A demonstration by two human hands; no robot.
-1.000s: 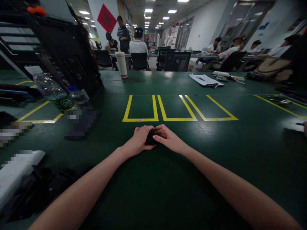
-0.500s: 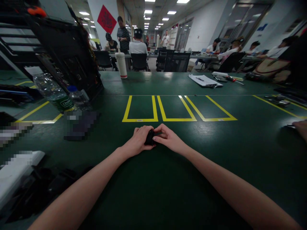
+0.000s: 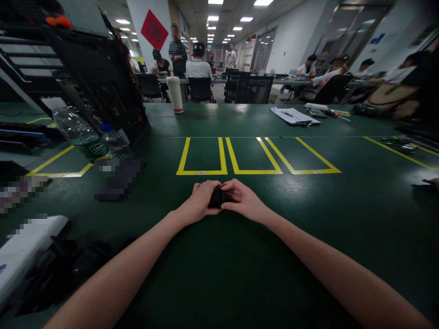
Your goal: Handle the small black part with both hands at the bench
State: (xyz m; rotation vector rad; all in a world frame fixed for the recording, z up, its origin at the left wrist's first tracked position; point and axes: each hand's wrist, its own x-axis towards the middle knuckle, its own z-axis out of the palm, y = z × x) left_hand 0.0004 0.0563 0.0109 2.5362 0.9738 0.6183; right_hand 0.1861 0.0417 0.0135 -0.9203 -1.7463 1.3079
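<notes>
A small black object (image 3: pixel 216 198) is between my hands, just above or on the green table; its kind cannot be made out. My left hand (image 3: pixel 203 198) is closed around its left side, the thumb along the near edge. From the other side, my right hand (image 3: pixel 243 201) curls its fingers and thumb onto the right edge of the same piece. Much of the object is hidden by my fingers. Beyond my hands, yellow tape outlines (image 3: pixel 201 172) mark the table.
On the left stand a black computer case (image 3: pixel 103 87), a large plastic bottle (image 3: pixel 77 130), a smaller blue-capped bottle (image 3: pixel 115 142) and a white box (image 3: pixel 37 237). A tall cup (image 3: pixel 175 95) and papers (image 3: pixel 294 116) lie farther back. Another person's hand (image 3: pixel 432 183) shows at the right edge.
My right thumb has shifted lower on the black object and my right fingers have opened slightly. The other person's hand at the right edge has moved mostly out of view.
</notes>
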